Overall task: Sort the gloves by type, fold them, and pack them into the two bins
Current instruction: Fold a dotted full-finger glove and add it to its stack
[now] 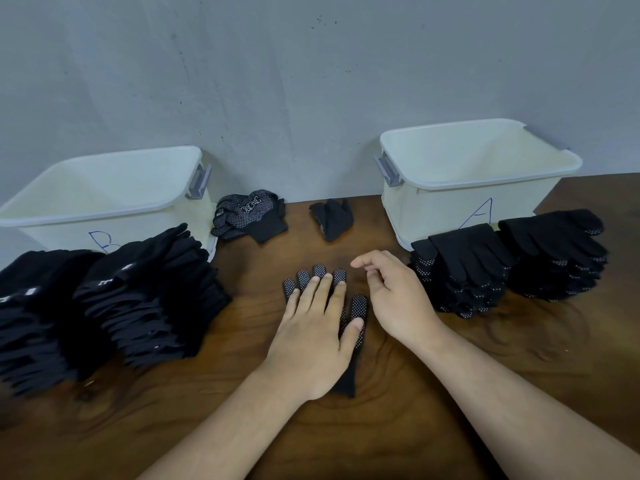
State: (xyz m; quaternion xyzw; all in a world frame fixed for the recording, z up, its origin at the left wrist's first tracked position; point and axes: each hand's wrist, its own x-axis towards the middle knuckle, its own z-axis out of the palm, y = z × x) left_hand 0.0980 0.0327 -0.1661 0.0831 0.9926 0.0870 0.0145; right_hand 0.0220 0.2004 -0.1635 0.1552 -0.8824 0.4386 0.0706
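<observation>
Fingers of the left hand lie straight and flat on 1 dotted glove at the table's centre; the glove's tips and thumb show beyond them. The right hand hovers just right of it, loosely curled, holding nothing. 2 bins stand far: bin B left, bin A right. 2 black piles sit before bin B, 2 dotted piles before bin A, and 2 bundles lie between the bins.

Single wide-angle view from my head, facing forward and down across the table toward the wall. Close range: my left hand and right hand sit at centre, forearms entering from the lower edge; bin B and bin A bound the far edge, left and right.
</observation>
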